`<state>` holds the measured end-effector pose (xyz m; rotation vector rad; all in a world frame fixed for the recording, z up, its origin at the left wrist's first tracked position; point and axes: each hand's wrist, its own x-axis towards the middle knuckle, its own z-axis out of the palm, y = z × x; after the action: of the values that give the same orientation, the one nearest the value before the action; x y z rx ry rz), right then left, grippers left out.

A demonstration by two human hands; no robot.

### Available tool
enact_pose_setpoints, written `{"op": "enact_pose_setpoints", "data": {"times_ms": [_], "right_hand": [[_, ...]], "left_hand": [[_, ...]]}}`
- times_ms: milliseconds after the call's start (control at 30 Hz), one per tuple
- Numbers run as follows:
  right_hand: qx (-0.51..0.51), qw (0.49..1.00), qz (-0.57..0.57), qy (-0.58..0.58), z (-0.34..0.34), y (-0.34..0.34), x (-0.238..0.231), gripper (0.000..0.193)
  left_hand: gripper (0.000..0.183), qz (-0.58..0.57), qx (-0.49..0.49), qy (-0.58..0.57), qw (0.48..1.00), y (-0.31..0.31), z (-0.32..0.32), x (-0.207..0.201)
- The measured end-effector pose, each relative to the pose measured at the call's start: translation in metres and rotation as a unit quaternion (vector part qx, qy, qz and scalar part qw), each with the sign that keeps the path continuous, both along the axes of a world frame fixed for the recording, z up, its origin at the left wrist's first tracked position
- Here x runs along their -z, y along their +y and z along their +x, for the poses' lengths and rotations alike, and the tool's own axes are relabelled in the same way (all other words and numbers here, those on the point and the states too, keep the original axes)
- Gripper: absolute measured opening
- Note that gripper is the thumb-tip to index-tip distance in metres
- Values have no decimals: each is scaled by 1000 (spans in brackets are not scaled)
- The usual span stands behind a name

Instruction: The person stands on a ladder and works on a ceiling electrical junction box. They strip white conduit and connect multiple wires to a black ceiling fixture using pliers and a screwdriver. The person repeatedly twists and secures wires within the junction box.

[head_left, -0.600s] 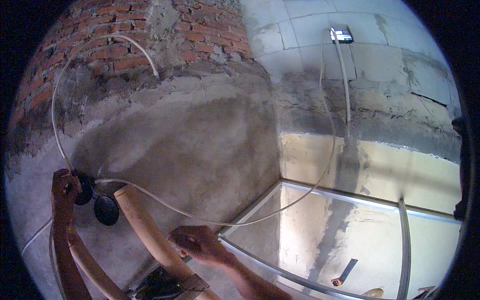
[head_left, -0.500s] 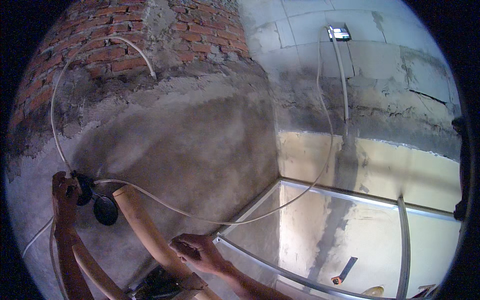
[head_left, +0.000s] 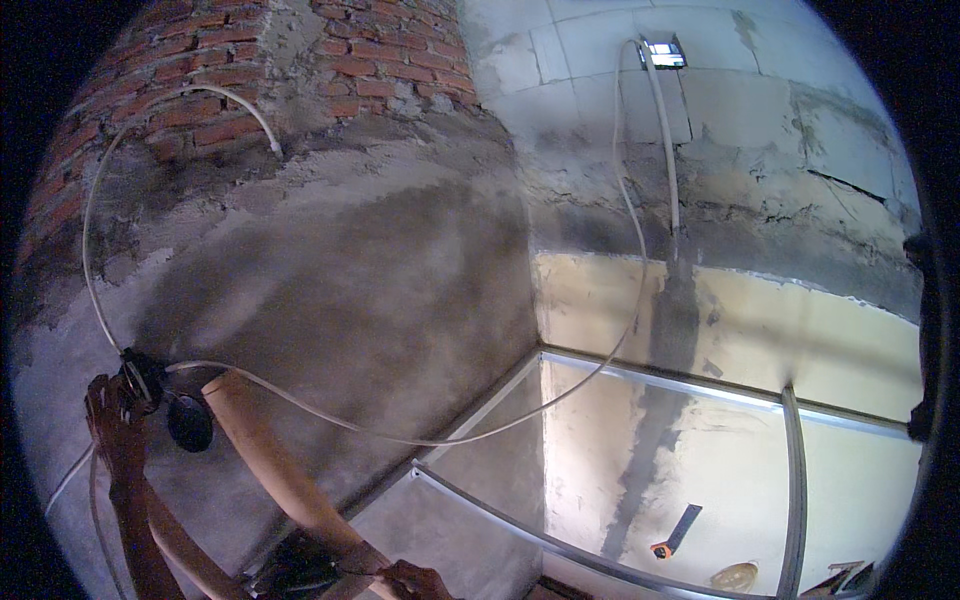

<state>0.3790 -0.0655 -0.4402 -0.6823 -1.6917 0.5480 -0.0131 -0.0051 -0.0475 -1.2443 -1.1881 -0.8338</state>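
On the left, my left hand (head_left: 115, 430) is raised with its fingers stretched up against the lower left side of a small black round electrical box (head_left: 142, 380). White cable (head_left: 88, 245) runs into this box. A black round lid (head_left: 190, 424) hangs just right of it. At the lower edge, my right hand (head_left: 412, 580) is closed beside a tan wooden pole (head_left: 270, 460); what its fingers hold is too dark to make out. Near those fingers, a dark pouch-like thing (head_left: 298, 565) sits against the pole.
Plaster wall (head_left: 350, 300) and red brick (head_left: 370, 70) rise ahead. A metal frame (head_left: 500, 495) crosses the lower right. Cable (head_left: 640, 250) loops down from a small wall opening (head_left: 665, 52). An orange-and-dark tool (head_left: 678, 532) and a yellowish round object (head_left: 735, 577) lie beyond the frame.
My right hand has come down and left to the dark thing by the pole. My left hand has slid lower on the box, its fingers straighter. The whole view has shifted slightly.
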Motion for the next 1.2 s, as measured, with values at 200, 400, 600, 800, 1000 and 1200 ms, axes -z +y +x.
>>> {"op": "enact_pose_setpoints", "data": {"times_ms": [200, 400, 600, 800, 1000, 1200], "right_hand": [[65, 994, -93, -5, -1, -20, 77, 46], [98, 993, -35, -59, -15, -18, 102, 91], [43, 985, -125, -114, -14, 0, 112, 99], [53, 975, -160, -145, -6, -2, 103, 97], [123, 985, -70, -100, -3, -7, 85, 85], [91, 978, -173, -74, 1, -16, 71, 88]], "left_hand": [[42, -26, 178, -195, 964, -45, 13, 40], [60, -82, 257, -287, 919, -146, 128, 136], [49, -25, 108, -378, 919, -180, 174, 209], [44, 49, 73, -450, 889, -192, 143, 299], [40, 127, 58, -495, 858, -210, 139, 379], [46, 119, 146, -579, 793, -206, 144, 379]]}}
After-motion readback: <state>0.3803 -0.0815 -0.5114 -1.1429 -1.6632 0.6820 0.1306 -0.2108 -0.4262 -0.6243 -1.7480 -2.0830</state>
